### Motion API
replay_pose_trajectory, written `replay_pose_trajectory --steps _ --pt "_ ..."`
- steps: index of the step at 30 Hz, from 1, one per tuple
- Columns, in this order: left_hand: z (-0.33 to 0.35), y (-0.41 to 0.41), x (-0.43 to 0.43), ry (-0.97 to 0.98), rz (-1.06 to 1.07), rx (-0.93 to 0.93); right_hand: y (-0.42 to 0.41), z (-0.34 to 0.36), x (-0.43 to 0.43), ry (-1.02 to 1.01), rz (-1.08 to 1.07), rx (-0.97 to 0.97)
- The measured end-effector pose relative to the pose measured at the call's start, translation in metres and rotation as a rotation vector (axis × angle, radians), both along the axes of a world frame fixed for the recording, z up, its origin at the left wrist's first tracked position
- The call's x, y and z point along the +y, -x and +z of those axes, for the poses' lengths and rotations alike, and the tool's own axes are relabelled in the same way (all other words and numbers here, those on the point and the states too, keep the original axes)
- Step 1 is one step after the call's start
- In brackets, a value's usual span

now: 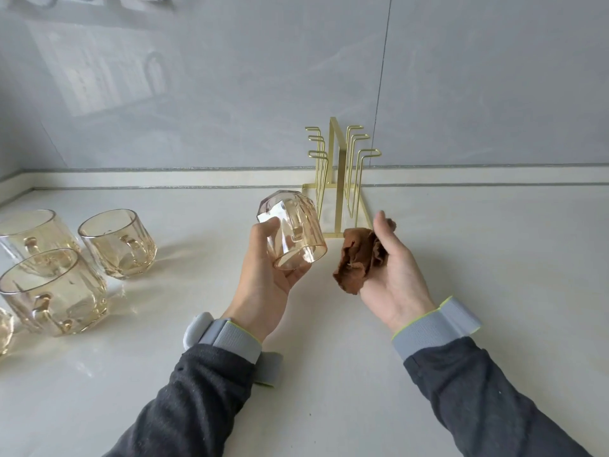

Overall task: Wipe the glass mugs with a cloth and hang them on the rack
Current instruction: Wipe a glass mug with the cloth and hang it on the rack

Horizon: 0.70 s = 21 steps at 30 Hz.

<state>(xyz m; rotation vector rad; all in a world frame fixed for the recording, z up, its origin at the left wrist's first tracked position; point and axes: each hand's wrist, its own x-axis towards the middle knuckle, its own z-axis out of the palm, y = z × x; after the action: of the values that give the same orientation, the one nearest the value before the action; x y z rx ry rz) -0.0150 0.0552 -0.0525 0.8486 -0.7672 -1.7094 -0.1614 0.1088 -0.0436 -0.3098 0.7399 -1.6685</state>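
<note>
Gold rack [336, 179] stood at 12 o'clock against the wall [230, 94], hooks free. Open counter [487, 245] ran from 3 to 6 o'clock. Cluster of upright mugs [117, 247] blocked the 9 o'clock side.

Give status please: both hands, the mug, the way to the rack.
Left hand grips glass mug, tilted. Right hand holds brown cloth, not touching mug. Rack behind, hooks bare, nothing between.

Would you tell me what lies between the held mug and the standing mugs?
In the head view, only bare counter separates the held mug from the standing mugs.
</note>
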Motion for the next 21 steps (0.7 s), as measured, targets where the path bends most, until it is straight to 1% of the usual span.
replay_pose_trajectory --steps 3,8,10,12,14,17,21 --pt "0.001 0.0 0.001 0.011 -0.002 -0.011 -0.004 0.001 0.002 -0.016 0.025 0.066" --pt "0.003 0.0 0.004 0.032 -0.021 -0.006 0.002 -0.004 -0.001 -0.188 -0.113 0.062" --pt "0.002 0.0 0.004 0.012 -0.024 0.007 0.008 -0.006 -0.003 -0.212 -0.17 0.055" --pt "0.0 -0.001 0.003 0.007 -0.036 0.018 0.011 -0.007 -0.006 -0.174 -0.225 0.043" --pt "-0.001 0.0 0.004 0.015 -0.048 0.014 0.014 -0.007 -0.007 -0.086 -0.24 0.034" --pt "-0.001 0.001 0.005 0.031 -0.082 -0.016 0.012 -0.006 -0.009 0.024 -0.15 0.046" --pt "-0.001 0.002 0.007 0.055 -0.118 -0.067 0.002 -0.007 -0.009 0.147 -0.012 0.156"
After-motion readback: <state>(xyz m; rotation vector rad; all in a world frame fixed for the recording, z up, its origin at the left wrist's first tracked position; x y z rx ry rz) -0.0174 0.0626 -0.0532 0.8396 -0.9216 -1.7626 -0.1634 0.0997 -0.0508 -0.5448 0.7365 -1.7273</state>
